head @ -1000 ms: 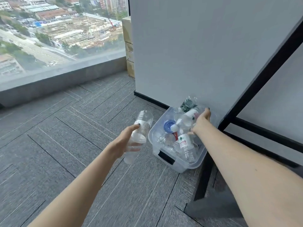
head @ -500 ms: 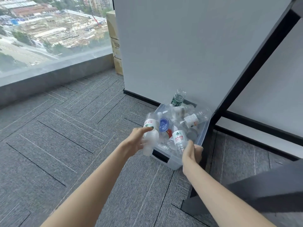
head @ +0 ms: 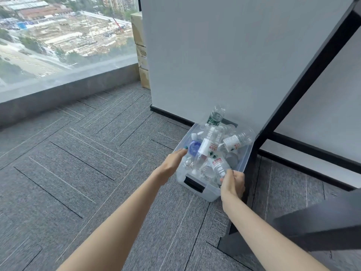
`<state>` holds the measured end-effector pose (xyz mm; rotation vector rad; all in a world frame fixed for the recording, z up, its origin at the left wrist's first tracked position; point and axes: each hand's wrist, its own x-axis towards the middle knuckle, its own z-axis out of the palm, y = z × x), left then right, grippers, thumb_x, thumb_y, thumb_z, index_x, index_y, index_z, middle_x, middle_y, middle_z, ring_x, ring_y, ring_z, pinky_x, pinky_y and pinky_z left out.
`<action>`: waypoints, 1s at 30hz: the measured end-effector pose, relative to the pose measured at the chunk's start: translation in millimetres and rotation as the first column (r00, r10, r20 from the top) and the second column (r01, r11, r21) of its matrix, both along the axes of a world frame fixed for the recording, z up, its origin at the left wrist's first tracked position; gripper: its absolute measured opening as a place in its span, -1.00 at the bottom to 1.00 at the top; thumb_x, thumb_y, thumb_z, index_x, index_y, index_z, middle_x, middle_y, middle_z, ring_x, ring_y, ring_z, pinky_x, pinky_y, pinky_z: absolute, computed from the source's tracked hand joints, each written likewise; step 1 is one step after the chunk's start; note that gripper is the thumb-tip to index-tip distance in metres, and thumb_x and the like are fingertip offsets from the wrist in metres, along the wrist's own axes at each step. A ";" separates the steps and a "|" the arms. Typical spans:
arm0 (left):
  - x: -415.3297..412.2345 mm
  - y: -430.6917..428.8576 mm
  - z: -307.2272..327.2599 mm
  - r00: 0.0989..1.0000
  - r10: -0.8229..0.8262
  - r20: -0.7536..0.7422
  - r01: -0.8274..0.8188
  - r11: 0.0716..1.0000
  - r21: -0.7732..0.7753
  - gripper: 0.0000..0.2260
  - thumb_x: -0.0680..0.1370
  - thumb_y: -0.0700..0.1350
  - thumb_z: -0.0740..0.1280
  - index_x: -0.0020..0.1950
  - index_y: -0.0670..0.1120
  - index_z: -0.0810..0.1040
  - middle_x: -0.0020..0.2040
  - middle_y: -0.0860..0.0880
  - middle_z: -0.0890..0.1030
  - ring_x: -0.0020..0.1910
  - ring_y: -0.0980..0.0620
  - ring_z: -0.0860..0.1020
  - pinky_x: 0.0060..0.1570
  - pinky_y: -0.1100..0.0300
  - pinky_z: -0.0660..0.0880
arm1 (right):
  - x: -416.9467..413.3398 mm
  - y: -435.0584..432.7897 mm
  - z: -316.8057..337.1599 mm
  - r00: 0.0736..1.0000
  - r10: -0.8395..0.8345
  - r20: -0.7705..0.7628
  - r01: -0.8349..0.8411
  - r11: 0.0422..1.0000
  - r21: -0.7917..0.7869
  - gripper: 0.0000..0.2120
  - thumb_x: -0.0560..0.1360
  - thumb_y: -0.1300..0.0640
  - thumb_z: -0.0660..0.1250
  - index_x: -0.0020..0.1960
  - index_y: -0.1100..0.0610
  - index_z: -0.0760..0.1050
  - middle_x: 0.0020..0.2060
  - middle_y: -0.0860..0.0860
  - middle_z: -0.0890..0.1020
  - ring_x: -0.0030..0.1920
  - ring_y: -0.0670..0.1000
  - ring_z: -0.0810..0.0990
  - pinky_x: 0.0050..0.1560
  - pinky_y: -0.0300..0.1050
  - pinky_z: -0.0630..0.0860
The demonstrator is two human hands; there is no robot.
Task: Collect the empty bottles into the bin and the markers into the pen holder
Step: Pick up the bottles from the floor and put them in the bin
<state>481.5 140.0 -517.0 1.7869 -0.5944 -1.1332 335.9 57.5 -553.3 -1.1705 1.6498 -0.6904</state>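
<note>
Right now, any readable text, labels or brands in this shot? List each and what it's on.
"农夫山泉", red characters: white label of the bottle nearest the right hand, in the clear bin.
Red print, too blurred to read: label of the tilted bottle at the bin's right.
Red print, blurred: the middle bottle.
Green label, unreadable: the upright bottle at the back.
Faint marks, unreadable: cardboard boxes.

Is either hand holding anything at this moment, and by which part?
The right hand grips the bin by its near right rim corner. The left hand rests open at the near left rim, holding no bottle.
</note>
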 end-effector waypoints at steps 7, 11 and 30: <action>-13.1 24.5 4.1 0.998 0.052 0.020 -0.051 0.998 -0.025 -0.61 0.65 0.03 0.10 0.45 -0.05 0.37 0.43 -0.02 0.41 0.26 -0.02 0.44 0.14 0.06 0.41 | 2.6 20.7 24.1 0.976 0.185 0.119 -0.192 0.980 0.057 -0.87 0.54 0.14 0.18 0.04 0.12 0.45 -0.11 0.08 0.62 -0.01 0.13 0.61 -0.04 0.03 0.53; -29.8 47.0 13.7 0.992 0.128 -0.011 -0.128 0.989 -0.079 -0.69 0.63 -0.05 0.16 0.34 -0.05 0.48 0.29 -0.01 0.52 0.20 -0.02 0.51 0.04 0.15 0.46 | 4.7 36.0 37.2 0.939 0.303 0.161 -0.312 0.949 0.035 -0.87 0.54 0.21 0.19 0.07 0.15 0.46 -0.06 0.09 0.64 -0.09 0.06 0.63 -0.01 0.01 0.57; -143.1 284.4 65.4 0.850 0.516 0.110 -0.511 0.857 -0.070 -0.78 0.54 -0.27 0.24 0.11 -0.11 0.62 0.02 -0.11 0.67 -0.14 0.07 0.59 -0.10 0.21 0.46 | -59.8 221.7 103.3 0.603 0.767 0.218 -0.779 0.625 -0.047 -0.88 0.49 0.30 0.25 -0.05 0.14 0.50 -0.12 0.10 0.66 -0.27 -0.03 0.62 -0.21 -0.15 0.52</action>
